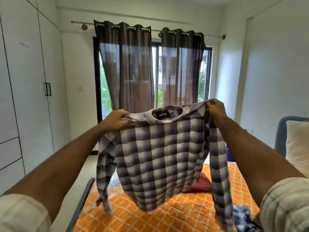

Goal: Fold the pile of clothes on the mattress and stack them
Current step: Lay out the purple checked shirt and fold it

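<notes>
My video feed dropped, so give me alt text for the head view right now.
Both hands, left hand and right hand, hold a blue-and-white checked long-sleeved shirt up by its shoulders, sleeves hanging, above the orange patterned mattress cover. A maroon garment lies behind it; grey curtains cover the window.

left hand [117, 119] clenched, right hand [216, 107] pinching, raised
</notes>
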